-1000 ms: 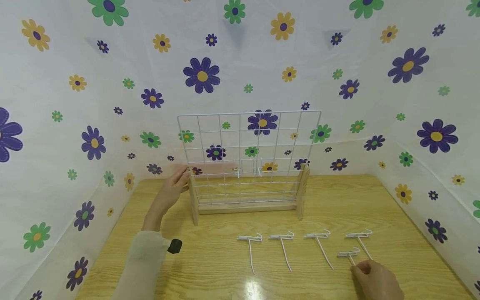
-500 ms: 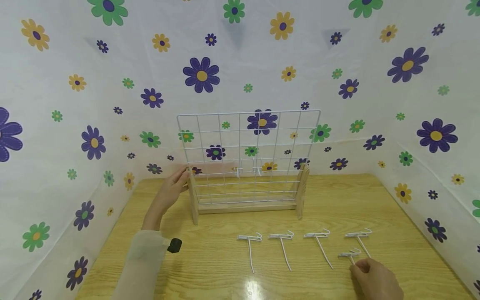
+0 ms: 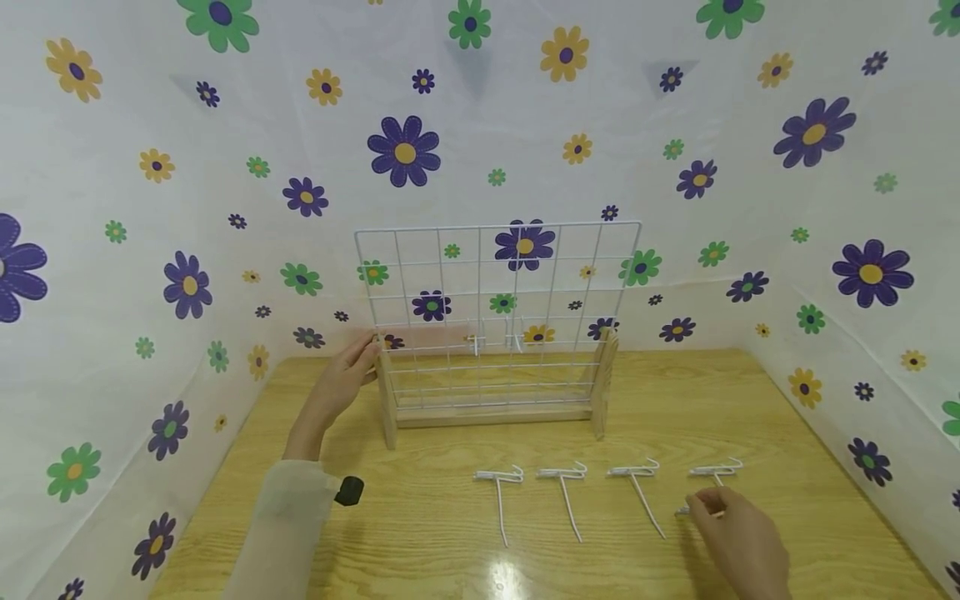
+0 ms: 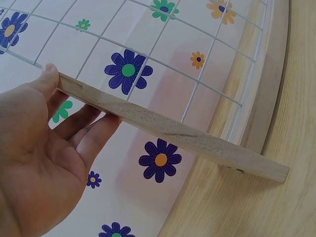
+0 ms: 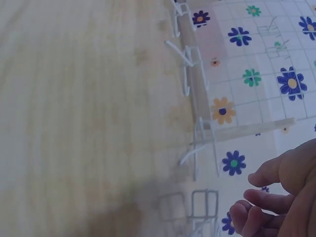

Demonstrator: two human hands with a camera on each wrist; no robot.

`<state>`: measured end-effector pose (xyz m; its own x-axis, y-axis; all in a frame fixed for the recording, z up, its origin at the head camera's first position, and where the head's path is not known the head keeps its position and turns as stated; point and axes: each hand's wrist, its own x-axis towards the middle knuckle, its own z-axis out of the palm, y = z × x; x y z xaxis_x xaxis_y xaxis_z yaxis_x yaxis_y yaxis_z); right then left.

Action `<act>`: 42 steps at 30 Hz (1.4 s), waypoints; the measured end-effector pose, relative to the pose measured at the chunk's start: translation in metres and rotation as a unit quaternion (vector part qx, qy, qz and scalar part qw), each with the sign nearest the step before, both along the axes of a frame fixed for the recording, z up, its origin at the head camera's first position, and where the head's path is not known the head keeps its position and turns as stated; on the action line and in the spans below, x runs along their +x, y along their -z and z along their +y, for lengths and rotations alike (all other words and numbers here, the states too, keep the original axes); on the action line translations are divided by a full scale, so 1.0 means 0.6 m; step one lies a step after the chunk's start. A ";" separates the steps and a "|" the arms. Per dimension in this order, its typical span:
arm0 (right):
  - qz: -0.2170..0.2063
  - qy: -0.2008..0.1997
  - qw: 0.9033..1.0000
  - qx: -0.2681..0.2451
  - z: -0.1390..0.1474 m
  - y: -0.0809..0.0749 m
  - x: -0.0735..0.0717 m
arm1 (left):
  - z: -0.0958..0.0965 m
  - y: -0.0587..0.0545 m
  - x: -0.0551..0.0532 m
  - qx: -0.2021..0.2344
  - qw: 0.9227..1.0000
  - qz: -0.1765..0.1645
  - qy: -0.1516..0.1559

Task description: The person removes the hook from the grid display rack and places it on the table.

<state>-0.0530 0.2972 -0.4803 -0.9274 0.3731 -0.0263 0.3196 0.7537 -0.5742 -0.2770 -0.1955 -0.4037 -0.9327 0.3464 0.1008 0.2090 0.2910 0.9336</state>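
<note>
A flowered cloth (image 3: 225,133) stands behind the table and on both its sides. The table (image 3: 435,517) is of light wood grain, and its far edge meets the cloth. On it stands the rack (image 3: 495,414): a white wire grid (image 3: 480,267) in a wooden base with two posts. It is set between the two hands, on the far side of the right one.

A light sleeve (image 3: 288,517) comes in from 7 o'clock. The left hand (image 3: 335,392) is at 8 o'clock from the middle of the rack — it clamps the top of the left post (image 3: 386,392), the thumb on one side and the fingers on the other.

The right hand (image 3: 742,537) is at 4 o'clock from the rack, its fingers bent over the near hook (image 3: 682,511). This hook lies at 10 o'clock from the hand and is mostly covered by it; I cannot tell if the fingers grip it.

Four more hooks lie in a row on the table. The rightmost hook (image 3: 715,472) is at 11 o'clock from the right hand, just beside it; the other three (image 3: 561,475) are between 9 and 10 o'clock, well apart from the left hand. Two mounted hooks (image 3: 476,342) hang on the grid.

A black piece (image 3: 348,491) sits at the cuff — 6 o'clock from the left hand.
</note>
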 end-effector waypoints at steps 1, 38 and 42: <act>0.012 0.001 1.000 -0.002 -0.005 -0.004 -0.003 | 0.000 0.000 0.001 -0.001 1.000 0.000 0.000; 0.328 -0.140 0.932 -0.062 -0.219 -0.114 -0.208 | -0.011 0.046 -0.036 0.001 1.000 0.008 -0.006; 0.340 -0.147 0.927 -0.065 -0.230 -0.117 -0.222 | -0.010 0.045 -0.035 0.000 1.000 0.007 -0.006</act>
<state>-0.1861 0.1591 -0.4104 -0.8071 0.1370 0.5742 -0.3572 0.6612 -0.6597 -0.2982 -0.2016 -0.4305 -0.9353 0.3351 0.1140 0.2185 0.2932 0.9308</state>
